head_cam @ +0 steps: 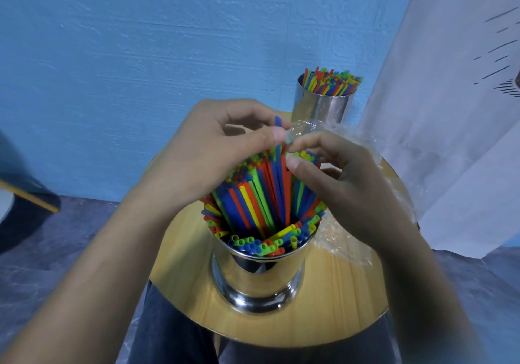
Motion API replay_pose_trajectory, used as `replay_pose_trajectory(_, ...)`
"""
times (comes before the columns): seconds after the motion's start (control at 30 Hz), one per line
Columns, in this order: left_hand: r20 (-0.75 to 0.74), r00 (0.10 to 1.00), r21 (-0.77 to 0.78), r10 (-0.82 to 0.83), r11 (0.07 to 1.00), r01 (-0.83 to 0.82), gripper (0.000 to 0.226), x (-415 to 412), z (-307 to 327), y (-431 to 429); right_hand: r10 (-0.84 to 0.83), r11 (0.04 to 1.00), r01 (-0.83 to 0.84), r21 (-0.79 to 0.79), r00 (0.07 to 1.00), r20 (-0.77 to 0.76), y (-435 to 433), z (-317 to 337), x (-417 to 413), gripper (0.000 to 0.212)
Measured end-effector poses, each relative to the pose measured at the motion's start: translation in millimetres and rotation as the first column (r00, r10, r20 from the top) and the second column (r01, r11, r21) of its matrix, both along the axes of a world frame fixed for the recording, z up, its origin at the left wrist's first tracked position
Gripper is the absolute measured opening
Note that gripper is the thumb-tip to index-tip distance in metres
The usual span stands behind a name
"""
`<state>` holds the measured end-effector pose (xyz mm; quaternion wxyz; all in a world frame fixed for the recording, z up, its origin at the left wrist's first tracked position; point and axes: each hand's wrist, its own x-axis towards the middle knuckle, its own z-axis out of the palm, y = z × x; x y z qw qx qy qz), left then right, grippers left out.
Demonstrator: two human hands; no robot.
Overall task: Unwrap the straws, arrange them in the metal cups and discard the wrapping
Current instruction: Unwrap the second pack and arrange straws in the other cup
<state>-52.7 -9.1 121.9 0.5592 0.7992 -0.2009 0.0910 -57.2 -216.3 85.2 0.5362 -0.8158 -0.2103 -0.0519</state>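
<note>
Left hand (pixel 208 149) pinches a blue straw (pixel 278 138) between thumb and fingers above the near metal cup (pixel 259 276), packed with coloured straws. Right hand (pixel 340 175), fingers curled, touches the straw tops. Clear wrapping (pixel 346 239) lies on the round surface (pixel 185 254) beside a second cup (pixel 323 107).

- Looks like a home room, not a lab or shop
- Blue textured painted wall (pixel 140 39)
- White curtain (pixel 450 110) hanging at right
- Small round wooden bench (pixel 183 265)
- Dark marbled floor (pixel 70 237)
</note>
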Motion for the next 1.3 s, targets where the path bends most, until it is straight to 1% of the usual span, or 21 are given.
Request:
replay_pose_trajectory(0.1, 0.119, 0.993, -0.139, 0.025, 0.990, -0.008, 0.012, -1, 1, -3, -0.012, 1.000, 0.013, -0.023, 1.000, 0.017, -1, -2, 0, 0.016)
replay_pose_trajectory(0.2, 0.246, 0.957, -0.302, 0.156, 0.950, -0.077, 0.022, 0, 3, -2, 0.009, 0.998, -0.007, -0.069, 1.000, 0.030, -1, -1, 0, 0.013)
replay_pose_trajectory(0.27, 0.318, 0.922, -0.358, 0.221, 0.928, -0.099, 0.021, 0, 5, 1, 0.019, 0.996, -0.015, -0.088, 0.999, 0.040, -1, 0, 0, 0.012)
replay_pose_trajectory(0.33, 0.357, 0.891, -0.406, 0.279, 0.906, -0.121, 0.018, 0, 7, 4, 0.020, 0.996, -0.016, -0.084, 0.999, 0.046, -1, 1, 0, 0.012)
replay_pose_trajectory(0.43, 0.310, 0.873, -0.538, 0.377, 0.827, -0.166, 0.014, 3, 5, 11, 0.017, 0.997, -0.014, -0.070, 0.999, 0.043, 0, 2, -1, 0.015)
replay_pose_trajectory(0.5, 0.226, 0.894, -0.599, 0.388, 0.779, -0.187, 0.012, 5, 1, 16, 0.012, 0.998, -0.007, -0.069, 0.997, 0.070, 2, 2, -3, 0.014)
replay_pose_trajectory(0.57, 0.145, 0.916, -0.624, 0.375, 0.753, -0.209, 0.010, 6, -5, 19, -0.003, 0.999, 0.008, -0.042, 0.995, 0.098, 4, 4, -5, 0.015)
replay_pose_trajectory(0.63, 0.073, 0.928, -0.625, 0.366, 0.742, -0.244, 0.009, 7, -10, 22, -0.033, 0.999, 0.035, -0.008, 0.992, 0.125, 7, 5, -8, 0.014)
replay_pose_trajectory(0.73, -0.005, 0.930, -0.607, 0.369, 0.737, -0.295, 0.008, 9, -17, 24, -0.072, 0.997, 0.073, 0.000, 0.985, 0.159, 8, 8, -11, 0.016)
replay_pose_trajectory(0.9, -0.026, 0.898, -0.560, 0.439, 0.738, -0.377, 0.008, 11, -23, 28, -0.085, 0.995, 0.077, 0.057, 0.986, 0.142, 11, 12, -14, 0.022)
replay_pose_trajectory(0.97, -0.012, 0.884, -0.504, 0.468, 0.760, -0.409, 0.009, 12, -26, 31, -0.095, 0.993, 0.084, 0.085, 0.986, 0.136, 12, 12, -15, 0.022)
replay_pose_trajectory(1.03, 0.008, 0.878, -0.417, 0.479, 0.799, -0.433, 0.012, 13, -31, 34, -0.120, 0.989, 0.107, 0.099, 0.984, 0.133, 11, 11, -14, 0.020)
replay_pose_trajectory(1.13, -0.010, 0.882, -0.329, 0.471, 0.831, -0.448, 0.011, 15, -42, 39, -0.167, 0.980, 0.151, 0.132, 0.979, 0.121, 10, 9, -15, 0.017)
replay_pose_trajectory(1.2, -0.042, 0.896, -0.280, 0.442, 0.856, -0.435, 0.010, 15, -48, 42, -0.194, 0.969, 0.172, 0.175, 0.974, 0.115, 9, 9, -16, 0.016)
replay_pose_trajectory(1.3, -0.094, 0.928, -0.208, 0.360, 0.905, -0.372, 0.012, 14, -50, 45, -0.230, 0.937, 0.194, 0.289, 0.969, 0.094, 8, 9, -17, 0.012)
